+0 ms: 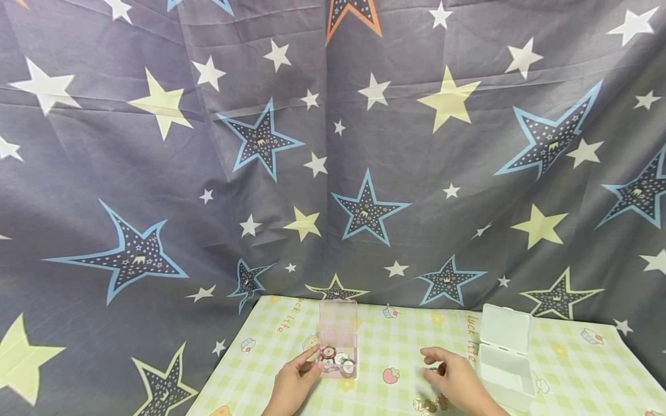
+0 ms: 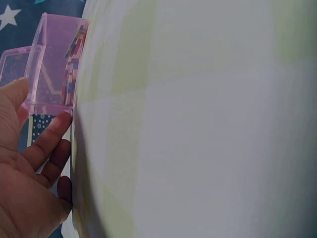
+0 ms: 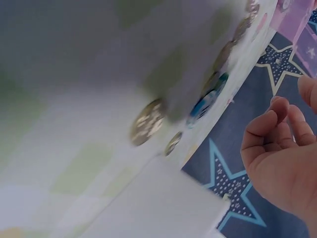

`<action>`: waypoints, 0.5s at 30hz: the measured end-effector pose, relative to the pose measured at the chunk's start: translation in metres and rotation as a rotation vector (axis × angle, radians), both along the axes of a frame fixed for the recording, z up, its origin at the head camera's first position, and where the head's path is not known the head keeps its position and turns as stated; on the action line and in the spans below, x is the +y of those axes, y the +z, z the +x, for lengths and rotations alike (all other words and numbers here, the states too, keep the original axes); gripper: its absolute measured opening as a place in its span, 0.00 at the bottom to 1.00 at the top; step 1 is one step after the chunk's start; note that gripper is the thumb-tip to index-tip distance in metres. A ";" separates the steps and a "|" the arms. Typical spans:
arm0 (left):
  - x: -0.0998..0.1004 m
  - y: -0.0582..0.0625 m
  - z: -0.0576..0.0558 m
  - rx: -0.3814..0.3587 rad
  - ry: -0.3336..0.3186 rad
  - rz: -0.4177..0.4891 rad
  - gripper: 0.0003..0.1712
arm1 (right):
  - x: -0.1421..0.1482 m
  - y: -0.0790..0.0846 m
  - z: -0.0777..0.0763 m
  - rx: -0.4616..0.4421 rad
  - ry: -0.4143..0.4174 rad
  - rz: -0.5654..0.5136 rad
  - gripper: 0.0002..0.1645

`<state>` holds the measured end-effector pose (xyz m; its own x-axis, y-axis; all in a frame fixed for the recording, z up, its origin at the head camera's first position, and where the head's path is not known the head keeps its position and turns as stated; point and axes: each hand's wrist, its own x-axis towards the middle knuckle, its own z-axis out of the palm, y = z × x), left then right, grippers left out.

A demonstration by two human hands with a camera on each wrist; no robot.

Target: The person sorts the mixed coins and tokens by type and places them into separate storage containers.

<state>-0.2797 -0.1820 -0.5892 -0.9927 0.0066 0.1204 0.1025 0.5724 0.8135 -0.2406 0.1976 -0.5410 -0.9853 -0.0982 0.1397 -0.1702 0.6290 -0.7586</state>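
Observation:
A see-through pink box (image 1: 338, 370) with its hinged lid (image 1: 338, 316) raised stands on the table. Several round chips (image 1: 329, 352) with patterned rims lie inside it. My left hand (image 1: 295, 378) is at the box's left side; its fingers are loosely extended and the index fingertip touches or nearly touches the wall in the left wrist view. Between the two boxes, my right hand (image 1: 454, 375) hovers over the table with fingers loosely bent and nothing visible in them. Below it lie several gold coins (image 1: 426, 405), and the right wrist view also shows a blue-rimmed disc (image 3: 204, 108).
A white box (image 1: 506, 375) with its lid (image 1: 506, 328) raised stands right of my right hand. A green checked cloth (image 1: 385, 341) with printed pictures covers the table. Behind the table hangs a dark star-patterned curtain (image 1: 312, 260).

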 end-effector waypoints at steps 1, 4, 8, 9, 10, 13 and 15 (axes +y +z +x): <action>0.000 0.000 0.000 0.000 0.000 -0.003 0.29 | 0.004 -0.001 0.001 -0.014 -0.001 -0.001 0.25; 0.001 0.000 0.000 0.004 -0.001 -0.005 0.29 | 0.013 -0.002 0.003 -0.056 -0.009 0.013 0.26; 0.000 -0.001 0.000 0.017 -0.007 -0.004 0.29 | 0.020 -0.002 0.006 -0.105 -0.041 0.068 0.27; 0.000 -0.001 0.000 0.019 -0.008 -0.004 0.29 | 0.020 -0.002 0.007 -0.122 -0.057 0.086 0.28; 0.000 -0.001 0.000 0.021 -0.009 -0.006 0.29 | 0.021 -0.003 0.008 -0.140 -0.072 0.109 0.28; -0.001 -0.002 -0.001 0.019 -0.008 -0.008 0.29 | 0.022 -0.004 0.010 -0.162 -0.106 0.209 0.30; -0.001 -0.003 -0.001 0.016 -0.006 -0.006 0.28 | 0.023 -0.005 0.011 -0.161 -0.117 0.288 0.31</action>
<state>-0.2803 -0.1828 -0.5919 -0.9906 0.0130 0.1362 0.1187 0.5769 0.8081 -0.2294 0.2202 -0.5465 -0.9994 0.0043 -0.0349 0.0231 0.8290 -0.5587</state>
